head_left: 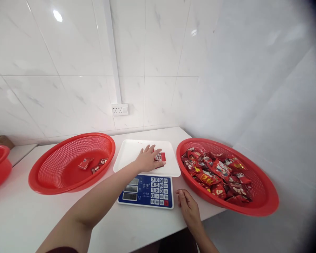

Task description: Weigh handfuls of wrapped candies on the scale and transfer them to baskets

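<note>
My left hand [148, 160] reaches over the white tray of a digital scale [126, 154], its fingers spread above a small red snack packet [162, 156]. It touches or nearly touches the packet, whose left part the hand covers. My right hand [187, 207] rests at the table's front edge, just right of the scale's blue keypad [158, 189]. Its fingers are curled in and nothing shows in them. To the right stands a red plastic basket [265, 200] heaped with red snack packets [221, 170]. On the left, another red basket [46, 172] holds a few packets [85, 163].
A further red basket [5, 168] is cut off at the left edge, with a cardboard box [2, 140] behind it. All stand on a white table [105, 235] against a tiled wall with a power socket [120, 109]. The right basket overhangs the table's edge.
</note>
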The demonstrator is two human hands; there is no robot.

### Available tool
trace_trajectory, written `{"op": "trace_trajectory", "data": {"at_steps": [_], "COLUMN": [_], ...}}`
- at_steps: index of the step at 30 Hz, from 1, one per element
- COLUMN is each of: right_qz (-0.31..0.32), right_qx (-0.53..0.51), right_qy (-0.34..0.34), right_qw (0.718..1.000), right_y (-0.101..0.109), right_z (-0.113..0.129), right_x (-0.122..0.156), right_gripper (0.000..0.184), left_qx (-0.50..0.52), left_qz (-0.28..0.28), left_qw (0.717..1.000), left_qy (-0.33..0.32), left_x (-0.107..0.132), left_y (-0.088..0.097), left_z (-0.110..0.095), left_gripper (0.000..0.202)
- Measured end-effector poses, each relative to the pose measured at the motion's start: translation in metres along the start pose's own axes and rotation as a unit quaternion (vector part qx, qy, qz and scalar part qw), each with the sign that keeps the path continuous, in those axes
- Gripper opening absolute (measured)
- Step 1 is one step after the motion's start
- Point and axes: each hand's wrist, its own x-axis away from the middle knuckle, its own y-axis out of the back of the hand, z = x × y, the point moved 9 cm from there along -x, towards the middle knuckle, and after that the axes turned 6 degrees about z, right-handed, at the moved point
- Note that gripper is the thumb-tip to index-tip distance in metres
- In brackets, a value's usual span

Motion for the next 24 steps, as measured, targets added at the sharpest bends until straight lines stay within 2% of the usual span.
{"op": "trace_trajectory", "data": {"at_steps": [4,12,19,24], "right_qz": [0.004,0.014,0.016,0.021], "right_qx": [-0.008,-0.012,-0.01,0.001], "right_qy": [0.001,0.008,0.026,0.039], "right_qw": [1.0,1.0,0.999,0.999], "right_y": [0.0,-0.003,-0.006,-0.008], "right_z": [-0.002,0.001,0.002,0.002], "right_x": [0.002,0.002,0.001,0.0], "right_gripper": [0.057,0.055,0.05,0.047], "left_qx": [-0.01,-0.052,-0.058,-0.049], "left_qz": [0.003,-0.001,-0.043,-0.038], "left_qw": [1.0,0.999,0.997,0.998], "left_qy": [-0.014,-0.007,-0.012,-0.009], "left_x": [-0.017,-0.016,-0.015,-0.015], "left_y": [-0.012,-0.008,-0.002,-0.005], "left_z": [-0.015,-0.02,-0.02,-0.02], "left_gripper": [0.06,0.03,0.028,0.024]}}
